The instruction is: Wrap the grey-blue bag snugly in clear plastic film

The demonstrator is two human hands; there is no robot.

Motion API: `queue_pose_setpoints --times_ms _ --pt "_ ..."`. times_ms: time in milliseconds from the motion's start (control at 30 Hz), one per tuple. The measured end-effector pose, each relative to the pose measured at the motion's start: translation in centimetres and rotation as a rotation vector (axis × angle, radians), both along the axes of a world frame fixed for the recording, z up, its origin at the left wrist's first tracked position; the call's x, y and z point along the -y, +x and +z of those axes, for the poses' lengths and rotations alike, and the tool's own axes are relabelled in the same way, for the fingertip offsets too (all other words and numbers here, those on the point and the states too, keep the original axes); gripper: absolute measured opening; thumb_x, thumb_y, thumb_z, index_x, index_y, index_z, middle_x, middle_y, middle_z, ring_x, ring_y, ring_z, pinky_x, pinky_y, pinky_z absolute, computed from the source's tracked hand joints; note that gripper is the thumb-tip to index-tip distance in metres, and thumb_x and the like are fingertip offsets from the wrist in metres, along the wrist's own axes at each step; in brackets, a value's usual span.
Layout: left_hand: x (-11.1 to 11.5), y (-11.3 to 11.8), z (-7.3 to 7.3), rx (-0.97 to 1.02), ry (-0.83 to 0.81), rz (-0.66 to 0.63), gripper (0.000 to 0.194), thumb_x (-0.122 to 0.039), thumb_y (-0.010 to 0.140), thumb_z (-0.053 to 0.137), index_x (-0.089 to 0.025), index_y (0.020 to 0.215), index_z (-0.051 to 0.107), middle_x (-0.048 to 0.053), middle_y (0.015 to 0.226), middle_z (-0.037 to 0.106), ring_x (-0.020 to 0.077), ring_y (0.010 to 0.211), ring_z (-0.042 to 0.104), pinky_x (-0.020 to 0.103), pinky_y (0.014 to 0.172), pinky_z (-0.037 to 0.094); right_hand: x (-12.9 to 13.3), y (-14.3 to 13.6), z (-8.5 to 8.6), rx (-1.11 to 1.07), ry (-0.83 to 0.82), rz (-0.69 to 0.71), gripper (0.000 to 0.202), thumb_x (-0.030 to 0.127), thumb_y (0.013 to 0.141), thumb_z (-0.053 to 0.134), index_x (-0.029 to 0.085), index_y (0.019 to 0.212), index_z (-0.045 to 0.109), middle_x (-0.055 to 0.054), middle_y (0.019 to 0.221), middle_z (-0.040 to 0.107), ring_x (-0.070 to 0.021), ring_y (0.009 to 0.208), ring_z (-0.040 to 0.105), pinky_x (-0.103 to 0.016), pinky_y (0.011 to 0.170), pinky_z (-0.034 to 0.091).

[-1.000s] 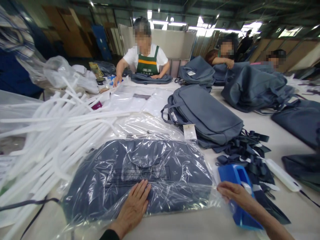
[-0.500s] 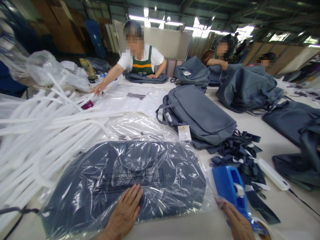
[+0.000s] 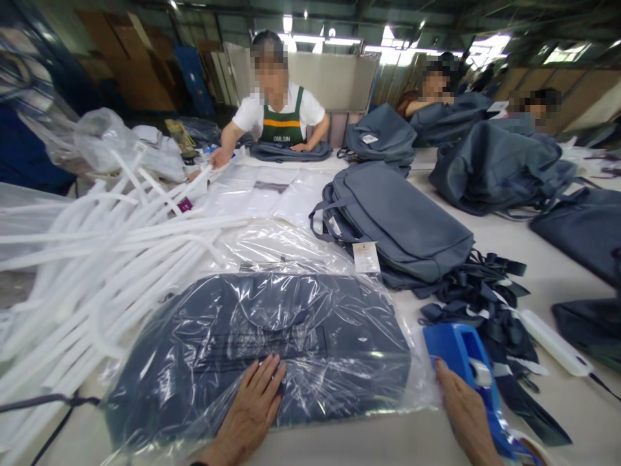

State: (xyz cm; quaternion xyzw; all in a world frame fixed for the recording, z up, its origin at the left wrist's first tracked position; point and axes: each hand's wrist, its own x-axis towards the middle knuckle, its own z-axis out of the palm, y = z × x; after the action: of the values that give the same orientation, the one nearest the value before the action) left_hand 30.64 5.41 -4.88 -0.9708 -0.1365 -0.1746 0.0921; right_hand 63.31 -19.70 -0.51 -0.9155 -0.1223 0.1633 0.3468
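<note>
A dark blue-grey bag (image 3: 184,369) lies flat inside a clear plastic bag (image 3: 422,382) on the table before me. My left hand (image 3: 255,404) rests palm down on the plastic, near the lower middle, fingers stretched out. At the right end of the package, my right hand (image 3: 466,411) is against the near left side of a blue tape dispenser (image 3: 449,343). One fingertip shows close to the plastic's edge; the other fingers are hidden, so its grip is unclear.
White foam strips (image 3: 97,291) cover the left side. Stacked bags (image 3: 402,220), dark straps (image 3: 495,310) and a white handled tool with a cord (image 3: 553,343) lie to the right. Across the table, a co-worker (image 3: 281,123) reaches toward the strips; other people work behind bags.
My right hand has moved forward along the dispenser's side. My left hand stays on the package. The co-worker's reaching hand has drawn back a little, and the whole view has shifted slightly.
</note>
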Motion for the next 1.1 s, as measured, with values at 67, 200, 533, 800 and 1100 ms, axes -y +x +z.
queue_pose_setpoints --times_ms 67,200,533,800,1100 --pt "0.0 0.2 0.3 0.012 -0.012 -0.004 0.041 -0.02 0.093 0.036 -0.018 0.131 0.05 0.006 0.132 0.057 0.0176 0.124 0.048 0.034 0.104 0.034 -0.6 0.4 0.0 -0.046 -0.008 -0.038 0.053 0.075 0.065 0.039 0.024 0.06 0.054 -0.005 0.068 0.064 -0.0264 0.072 0.059 -0.038 0.069 0.043" --pt "0.6 1.6 1.0 0.08 -0.04 0.049 0.032 -0.024 0.096 0.034 -0.017 0.116 0.058 0.007 0.117 0.064 0.0188 0.112 0.055 0.035 0.096 0.038 -1.2 0.7 0.0 -0.107 0.04 -0.088 0.051 0.073 0.055 0.049 0.024 0.067 0.061 -0.003 0.066 0.063 -0.0259 0.072 0.057 -0.038 0.071 0.041" --pt "0.7 6.8 1.0 0.101 -0.13 0.311 0.031 -0.026 0.096 0.037 -0.018 0.072 0.054 0.006 0.073 0.055 0.0217 0.07 0.05 0.035 0.064 0.039 -3.7 2.3 1.2 -0.402 0.368 -0.272 0.044 0.051 0.037 0.071 0.02 0.067 0.062 -0.003 0.064 0.062 -0.0193 0.062 0.056 -0.031 0.061 0.047" --pt "-0.3 6.7 -0.6 0.229 -0.22 0.102 0.024 -0.016 0.095 0.039 -0.017 0.112 0.057 0.008 0.099 0.059 0.0207 0.095 0.055 0.034 0.081 0.042 -3.6 2.9 -0.6 -0.367 0.375 -0.295 0.033 0.046 0.04 0.069 0.02 0.057 0.057 0.001 0.054 0.053 -0.0142 0.053 0.046 -0.027 0.051 0.038" --pt "-1.2 6.6 -1.1 0.137 -0.51 0.127 0.02 -0.025 0.096 0.043 -0.02 0.081 0.055 0.0 0.076 0.057 0.0171 0.076 0.053 0.032 0.071 0.034 -3.5 2.2 -2.4 -0.198 0.291 -0.238 0.043 0.06 0.052 0.058 0.021 0.07 0.053 0.002 0.058 0.053 -0.0163 0.057 0.05 -0.029 0.056 0.042"
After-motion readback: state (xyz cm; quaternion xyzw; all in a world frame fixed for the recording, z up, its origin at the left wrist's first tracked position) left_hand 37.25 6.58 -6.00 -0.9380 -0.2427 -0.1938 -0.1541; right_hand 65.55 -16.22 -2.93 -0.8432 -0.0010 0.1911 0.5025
